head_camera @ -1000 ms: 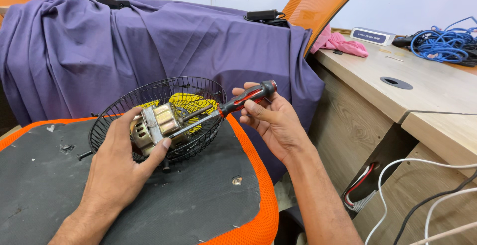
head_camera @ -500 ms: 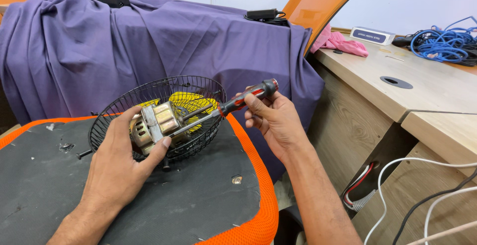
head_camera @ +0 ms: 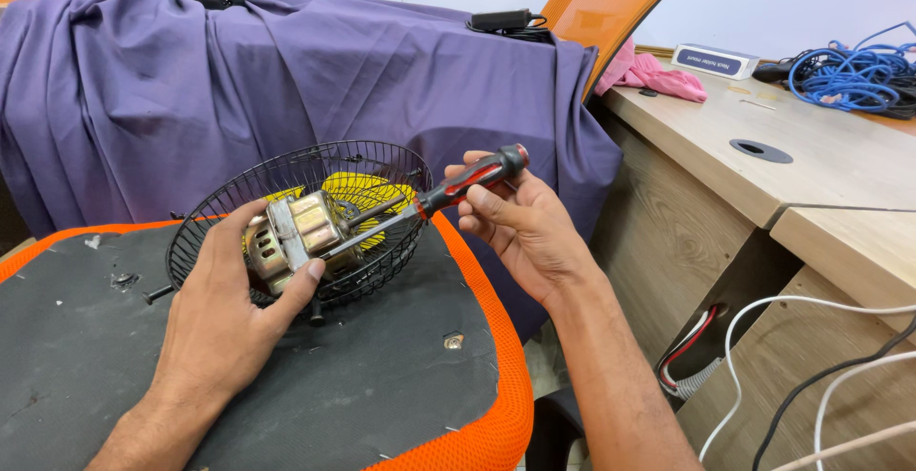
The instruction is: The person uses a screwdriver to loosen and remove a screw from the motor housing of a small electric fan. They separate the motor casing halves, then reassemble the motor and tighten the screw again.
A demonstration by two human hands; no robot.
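My left hand (head_camera: 224, 309) grips a small metal fan motor (head_camera: 296, 232) fixed to the back of a black wire fan guard (head_camera: 382, 161). Yellow fan blades (head_camera: 358, 189) show inside the guard. The guard rests on a black seat with an orange mesh edge (head_camera: 477, 414). My right hand (head_camera: 520, 228) holds a screwdriver with a red and black handle (head_camera: 472, 177). Its shaft slants down to the left and its tip meets the motor beside my left thumb.
A purple cloth (head_camera: 286, 80) drapes the furniture behind the seat. A wooden desk (head_camera: 821, 194) stands to the right, with a pink cloth (head_camera: 654, 72), a small box (head_camera: 716, 59) and coiled blue cable (head_camera: 844, 75). White and black wires (head_camera: 801, 376) hang under it.
Both hands stay on the motor and the screwdriver. My right hand's fingers have shifted slightly on the handle, which sits at nearly the same angle.
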